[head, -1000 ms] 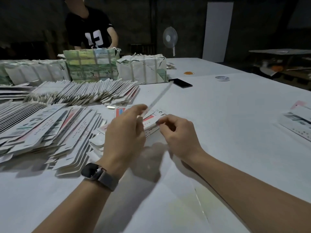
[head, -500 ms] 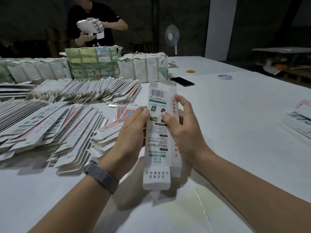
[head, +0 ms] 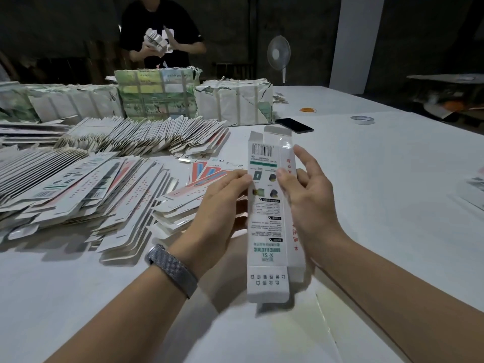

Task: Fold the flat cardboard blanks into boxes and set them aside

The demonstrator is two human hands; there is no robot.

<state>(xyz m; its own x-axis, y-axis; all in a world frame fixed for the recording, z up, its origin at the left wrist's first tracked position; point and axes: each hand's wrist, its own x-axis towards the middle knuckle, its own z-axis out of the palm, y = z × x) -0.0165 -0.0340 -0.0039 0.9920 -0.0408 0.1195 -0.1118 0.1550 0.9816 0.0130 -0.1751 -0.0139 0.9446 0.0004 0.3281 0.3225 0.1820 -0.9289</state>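
- the tabletop (head: 366,179) runs white and wide beneath and beyond the fingers, carrying everything here.
- wrapped bundles (head: 157,98) of stock stand at the far side, well past the fingertips, with another person handling a small stack behind them.
- fanned heaps of flat blanks (head: 78,184) lie to the left of the left hand, reaching right up beside its knuckles; a great many look unfolded, so by my reading most of the job is still ahead.
- a few printed pieces (head: 474,189) sit far off to the right of the right hand at the frame edge; whether they are finished boxes i cannot tell.
- the box in hand (head: 267,226) is held upright between both sets of fingers, above the tabletop. it is already opened into a long sleeve, with a front face and a side face showing; the flaps at the top and bottom ends stand open, so closing them looks like what remains for this one before setting it aside.
- the left hand (head: 220,205) grips the box's left edge, thumb on the front face and fingers curled behind.
- the right hand (head: 306,203) presses its thumb on the front near the right edge, the other fingers spread loosely behind the side face.
- a phone (head: 294,125), a tape roll (head: 362,120) and an orange ring (head: 308,110) lie beyond the fingertips.
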